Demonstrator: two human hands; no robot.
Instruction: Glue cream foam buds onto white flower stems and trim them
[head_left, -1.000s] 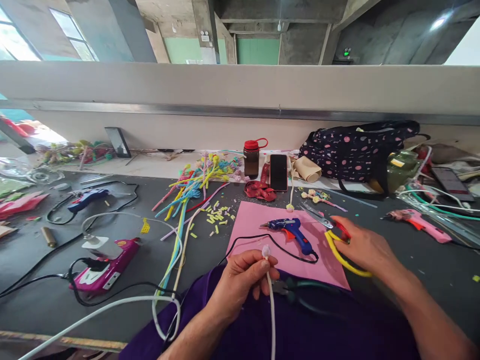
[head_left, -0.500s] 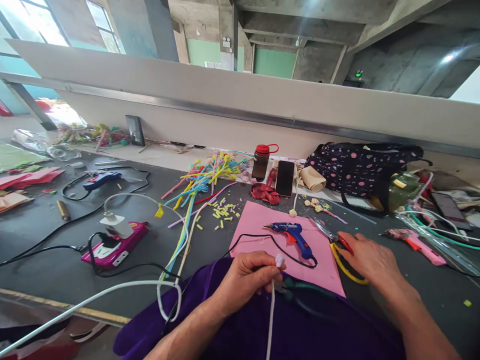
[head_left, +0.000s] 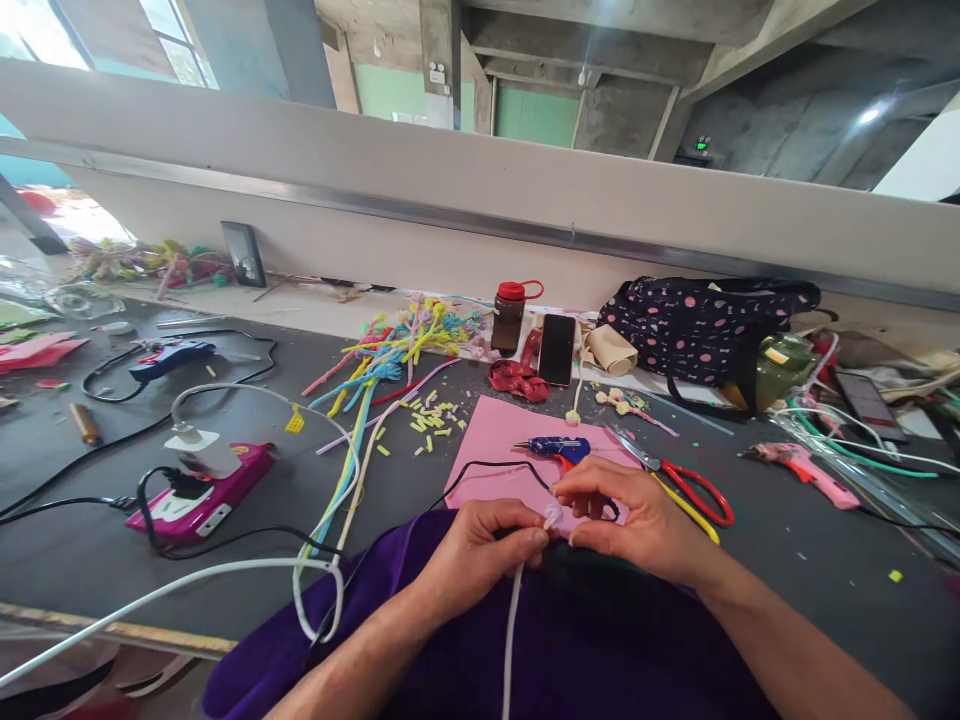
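My left hand [head_left: 480,548] is closed around a white fuzzy stem [head_left: 512,620] that hangs down over my purple lap, and a small white bud [head_left: 552,516] sits at the stem's top. My right hand [head_left: 634,515] has its fingertips pinched on that bud, touching my left hand. Both hands hover over the near edge of a pink sheet [head_left: 495,450]. A blue glue gun [head_left: 559,450] lies on the sheet just behind my right hand. Red-handled scissors [head_left: 690,485] and a yellow stem [head_left: 686,508] lie to the right.
A pink power strip [head_left: 195,495] with cables sits at the left. Coloured stems [head_left: 375,385] and yellow cuttings [head_left: 431,420] lie in the middle. A bottle [head_left: 508,316], phone [head_left: 556,348], spotted bag [head_left: 697,325] and pink glue gun [head_left: 799,468] stand further back and right.
My right hand has left the scissors and yellow stem and moved left to the bud held by my left hand. The scissors now lie uncovered on the table.
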